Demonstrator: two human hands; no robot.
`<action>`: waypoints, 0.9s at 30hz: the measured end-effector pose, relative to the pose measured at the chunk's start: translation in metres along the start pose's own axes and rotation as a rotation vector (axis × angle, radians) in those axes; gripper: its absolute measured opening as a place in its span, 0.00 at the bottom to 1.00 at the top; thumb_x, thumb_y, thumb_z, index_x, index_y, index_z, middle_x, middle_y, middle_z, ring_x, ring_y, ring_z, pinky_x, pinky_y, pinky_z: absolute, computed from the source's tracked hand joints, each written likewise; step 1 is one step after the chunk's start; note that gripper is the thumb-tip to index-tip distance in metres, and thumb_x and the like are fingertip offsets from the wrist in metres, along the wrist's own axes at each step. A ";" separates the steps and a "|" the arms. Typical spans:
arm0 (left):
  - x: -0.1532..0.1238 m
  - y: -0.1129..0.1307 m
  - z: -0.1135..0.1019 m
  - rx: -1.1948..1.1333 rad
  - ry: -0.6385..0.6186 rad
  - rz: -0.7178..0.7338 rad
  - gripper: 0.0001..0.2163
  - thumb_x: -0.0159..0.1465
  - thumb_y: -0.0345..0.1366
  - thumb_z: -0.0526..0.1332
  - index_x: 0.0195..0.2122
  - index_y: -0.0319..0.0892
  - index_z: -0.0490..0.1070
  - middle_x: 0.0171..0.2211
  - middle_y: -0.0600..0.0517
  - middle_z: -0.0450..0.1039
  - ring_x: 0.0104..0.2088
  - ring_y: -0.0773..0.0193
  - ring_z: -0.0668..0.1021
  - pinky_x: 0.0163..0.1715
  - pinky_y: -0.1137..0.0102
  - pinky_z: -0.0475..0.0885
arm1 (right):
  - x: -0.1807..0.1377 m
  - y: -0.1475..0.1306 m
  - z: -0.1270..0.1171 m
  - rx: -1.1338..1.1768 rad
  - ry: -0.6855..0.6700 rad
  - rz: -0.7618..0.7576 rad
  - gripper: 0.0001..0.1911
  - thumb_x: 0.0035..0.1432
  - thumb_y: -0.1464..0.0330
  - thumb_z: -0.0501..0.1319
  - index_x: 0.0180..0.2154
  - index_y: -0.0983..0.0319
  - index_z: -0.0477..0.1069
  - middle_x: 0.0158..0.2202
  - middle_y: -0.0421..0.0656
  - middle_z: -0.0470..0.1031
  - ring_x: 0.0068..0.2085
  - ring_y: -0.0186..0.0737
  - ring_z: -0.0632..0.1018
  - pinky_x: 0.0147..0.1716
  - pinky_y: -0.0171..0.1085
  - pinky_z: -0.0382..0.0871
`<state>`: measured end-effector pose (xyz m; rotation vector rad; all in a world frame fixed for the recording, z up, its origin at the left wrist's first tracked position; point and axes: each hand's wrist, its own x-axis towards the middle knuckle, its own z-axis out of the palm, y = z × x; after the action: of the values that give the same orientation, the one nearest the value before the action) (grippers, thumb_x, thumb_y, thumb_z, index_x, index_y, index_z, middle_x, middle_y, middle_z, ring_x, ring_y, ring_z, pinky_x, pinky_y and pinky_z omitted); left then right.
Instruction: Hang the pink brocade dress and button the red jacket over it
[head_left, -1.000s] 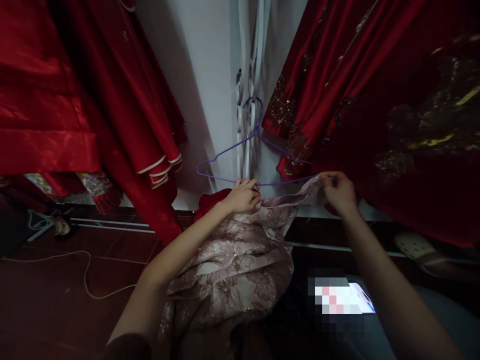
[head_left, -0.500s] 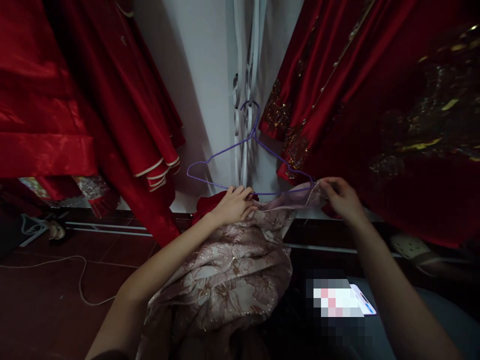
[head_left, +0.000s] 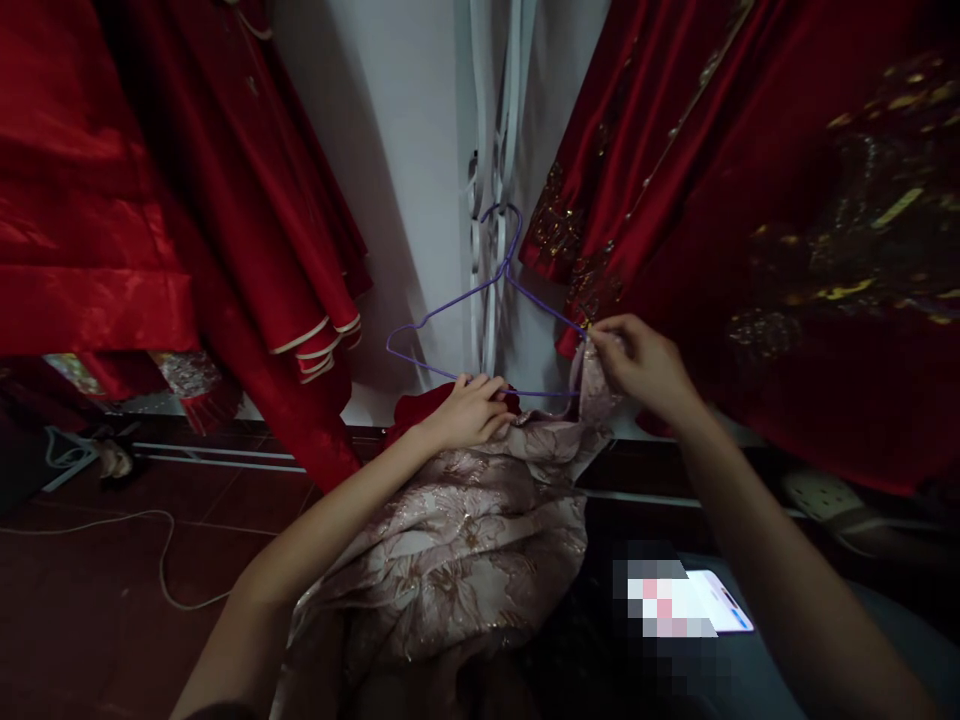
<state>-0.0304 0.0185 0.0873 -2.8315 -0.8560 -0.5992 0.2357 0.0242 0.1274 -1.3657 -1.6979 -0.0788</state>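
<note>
A purple wire hanger (head_left: 450,305) hangs by its hook from white hangers (head_left: 495,150) against the white wall. A pale pink floral brocade garment (head_left: 457,540) drapes down from it toward me. My left hand (head_left: 469,412) grips the hanger's bottom wire together with the garment's top edge. My right hand (head_left: 637,362) pinches the garment's other corner up against the hanger's right shoulder. A bit of red cloth (head_left: 420,405) shows just behind my left hand.
Red satin garments (head_left: 112,230) hang at the left, and red embroidered ones (head_left: 750,200) hang at the right. A lit phone (head_left: 720,600) lies at lower right. A white cable (head_left: 161,560) trails over the dark red floor. A slipper (head_left: 817,495) sits at right.
My right hand has lifted the garment's corner from the hanger's bottom right end up and left onto its right shoulder. My left hand has stayed at the bottom wire.
</note>
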 end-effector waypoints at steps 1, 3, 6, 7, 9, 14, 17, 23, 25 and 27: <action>0.003 -0.001 0.005 -0.023 0.013 -0.022 0.18 0.66 0.42 0.46 0.34 0.41 0.73 0.42 0.47 0.65 0.42 0.60 0.66 0.40 0.64 0.56 | 0.004 -0.003 0.004 -0.022 -0.013 -0.029 0.12 0.57 0.60 0.54 0.37 0.61 0.69 0.35 0.45 0.75 0.34 0.41 0.74 0.35 0.37 0.65; 0.010 -0.001 0.016 -0.081 0.044 -0.065 0.18 0.66 0.42 0.45 0.34 0.41 0.72 0.40 0.47 0.66 0.42 0.61 0.66 0.39 0.65 0.56 | 0.010 -0.003 0.010 -0.028 -0.016 -0.046 0.12 0.57 0.60 0.53 0.38 0.61 0.68 0.34 0.45 0.74 0.34 0.42 0.74 0.35 0.39 0.65; 0.022 0.004 0.032 -0.167 0.101 -0.119 0.18 0.66 0.43 0.45 0.34 0.42 0.72 0.38 0.49 0.67 0.41 0.62 0.67 0.40 0.65 0.57 | 0.012 0.007 0.016 -0.009 -0.012 -0.030 0.15 0.59 0.59 0.51 0.42 0.60 0.64 0.35 0.46 0.74 0.33 0.43 0.74 0.33 0.40 0.65; 0.027 0.006 0.036 -0.188 0.128 -0.138 0.18 0.66 0.43 0.45 0.33 0.42 0.72 0.38 0.49 0.67 0.42 0.62 0.67 0.41 0.64 0.57 | 0.013 0.009 0.017 -0.019 0.000 -0.034 0.16 0.59 0.58 0.51 0.44 0.60 0.63 0.35 0.46 0.73 0.33 0.44 0.74 0.34 0.41 0.64; 0.035 0.009 0.044 -0.229 0.198 -0.160 0.18 0.66 0.44 0.46 0.32 0.42 0.72 0.39 0.49 0.68 0.43 0.62 0.67 0.44 0.64 0.57 | 0.015 0.011 0.017 -0.056 0.024 -0.053 0.17 0.59 0.58 0.50 0.46 0.60 0.61 0.35 0.46 0.73 0.35 0.45 0.74 0.36 0.43 0.63; 0.026 -0.022 0.049 -0.327 0.525 -0.278 0.14 0.65 0.39 0.49 0.31 0.42 0.72 0.44 0.49 0.67 0.47 0.63 0.67 0.48 0.67 0.59 | 0.023 0.006 0.005 -0.159 0.001 -0.132 0.15 0.61 0.58 0.46 0.42 0.57 0.64 0.34 0.45 0.74 0.36 0.46 0.73 0.39 0.44 0.60; -0.006 -0.063 0.045 -0.244 0.892 -0.695 0.14 0.65 0.38 0.47 0.33 0.41 0.70 0.38 0.47 0.69 0.41 0.62 0.69 0.43 0.67 0.62 | 0.025 0.002 -0.006 -0.199 -0.036 -0.162 0.14 0.61 0.59 0.47 0.40 0.58 0.66 0.34 0.45 0.75 0.35 0.44 0.72 0.39 0.41 0.59; -0.063 -0.116 0.041 -0.147 0.797 -0.931 0.15 0.65 0.41 0.47 0.27 0.42 0.68 0.27 0.50 0.69 0.32 0.64 0.71 0.36 0.71 0.61 | 0.029 0.000 -0.015 -0.071 -0.112 -0.111 0.15 0.60 0.57 0.50 0.38 0.59 0.66 0.30 0.41 0.73 0.27 0.34 0.69 0.31 0.33 0.59; -0.067 -0.117 0.040 -0.132 0.763 -0.896 0.15 0.65 0.41 0.47 0.26 0.42 0.67 0.27 0.51 0.69 0.32 0.64 0.71 0.35 0.71 0.61 | 0.031 0.001 -0.014 -0.030 -0.115 -0.095 0.15 0.59 0.56 0.51 0.37 0.59 0.67 0.31 0.41 0.73 0.28 0.33 0.69 0.30 0.32 0.59; -0.067 -0.115 0.038 -0.105 0.773 -0.871 0.16 0.66 0.41 0.46 0.26 0.42 0.66 0.27 0.50 0.69 0.32 0.64 0.70 0.36 0.71 0.61 | 0.032 0.002 -0.012 -0.020 -0.111 -0.094 0.15 0.58 0.55 0.51 0.37 0.60 0.67 0.31 0.41 0.73 0.28 0.33 0.69 0.31 0.32 0.59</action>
<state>-0.1325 0.0884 0.0255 -1.8377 -1.8187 -1.6874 0.2464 0.0416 0.1549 -1.3253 -1.8589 -0.0746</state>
